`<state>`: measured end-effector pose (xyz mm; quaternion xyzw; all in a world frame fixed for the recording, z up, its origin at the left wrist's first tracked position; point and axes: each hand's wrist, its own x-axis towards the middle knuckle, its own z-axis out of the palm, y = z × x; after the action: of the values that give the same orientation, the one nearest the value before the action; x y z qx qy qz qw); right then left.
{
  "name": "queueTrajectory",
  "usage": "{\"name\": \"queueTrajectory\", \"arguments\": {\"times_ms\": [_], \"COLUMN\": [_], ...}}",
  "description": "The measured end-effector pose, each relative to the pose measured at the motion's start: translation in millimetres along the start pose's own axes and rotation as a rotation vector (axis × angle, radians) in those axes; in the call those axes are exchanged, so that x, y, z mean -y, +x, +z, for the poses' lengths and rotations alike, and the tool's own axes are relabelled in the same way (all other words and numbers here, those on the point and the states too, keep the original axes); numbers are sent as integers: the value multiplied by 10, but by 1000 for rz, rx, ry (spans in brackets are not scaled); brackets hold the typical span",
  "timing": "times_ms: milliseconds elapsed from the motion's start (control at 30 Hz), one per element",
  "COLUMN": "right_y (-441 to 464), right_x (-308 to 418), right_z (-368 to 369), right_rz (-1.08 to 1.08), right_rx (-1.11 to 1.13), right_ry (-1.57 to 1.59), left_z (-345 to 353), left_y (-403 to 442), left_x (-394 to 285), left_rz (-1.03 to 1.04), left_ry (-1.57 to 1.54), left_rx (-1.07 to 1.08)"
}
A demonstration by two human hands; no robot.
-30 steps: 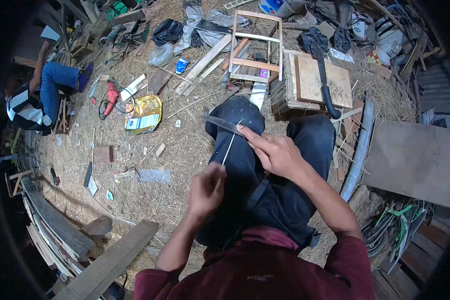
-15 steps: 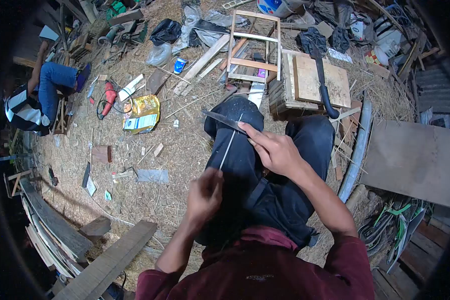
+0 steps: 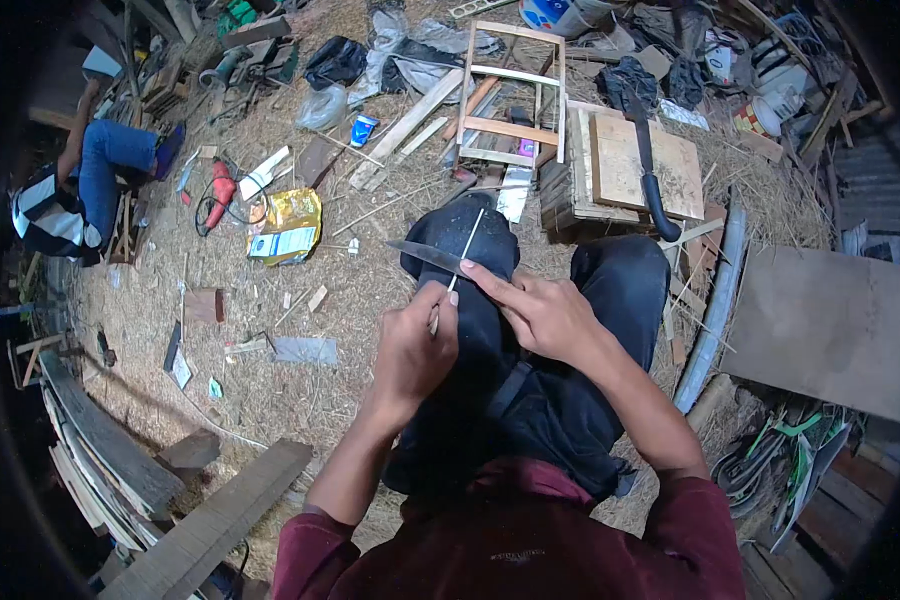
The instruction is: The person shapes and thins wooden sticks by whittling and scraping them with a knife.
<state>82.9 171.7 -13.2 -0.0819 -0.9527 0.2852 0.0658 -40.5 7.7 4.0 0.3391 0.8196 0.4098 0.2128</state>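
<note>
My left hand [image 3: 417, 338] is closed around the lower end of a thin, pale wooden stick [image 3: 473, 233]. The stick slants up and away over my dark-trousered thigh. In my right hand [image 3: 548, 315] is a knife, its handle hidden by the palm and its index finger stretched along the back of the blade. The knife blade [image 3: 425, 252] points left and crosses the stick just beyond my left fingers. Both hands work close together above the knee [image 3: 470, 215].
A wooden frame [image 3: 511, 128] leans ahead, beside a wooden block [image 3: 650, 160] with a large dark-handled blade [image 3: 646, 150] on it. To the left lie a yellow bag [image 3: 285, 225] and a red power tool [image 3: 220, 185]. Another person [image 3: 60, 215] sits far left. A plank [image 3: 220, 515] juts in near my left elbow.
My left hand has moved forward, nearer the knife, and the stick's far tip reaches farther out. The knife blade has shifted slightly left and towards me.
</note>
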Motion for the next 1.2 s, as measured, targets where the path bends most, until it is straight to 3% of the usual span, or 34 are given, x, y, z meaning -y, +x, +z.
{"name": "queueTrajectory", "arguments": {"times_ms": [333,467,567,667,700,833,933,1067,1200], "right_y": [0,-24,-22,-8,11,-26,-16,-7,24], "right_x": [-130,-151,-86,-51,-67,-103,-105,-127,-75], "right_z": [46,50,59,40,22,31,21,77,13], "right_rz": [40,-12,-35,15,38,89,82,-35,-11], "right_rx": [-116,-100,-54,-25,-28,-72,-102,-77,0], "right_ry": [-4,68,63,66,68,37,64,113,114], "left_z": [-93,-8,-17,-32,5,-48,-59,8,-8], "left_y": [-552,-515,-40,173,155,-292,-536,-246,67], "left_x": [68,236,54,-70,44,200,180,184,59], "left_rz": [-364,-303,12,-95,-9,-41,-329,-54,-100], "left_ry": [-28,-101,-44,-68,-54,-206,-179,-243,-132], "left_rx": [160,108,51,104,61,154,175,91,136]}}
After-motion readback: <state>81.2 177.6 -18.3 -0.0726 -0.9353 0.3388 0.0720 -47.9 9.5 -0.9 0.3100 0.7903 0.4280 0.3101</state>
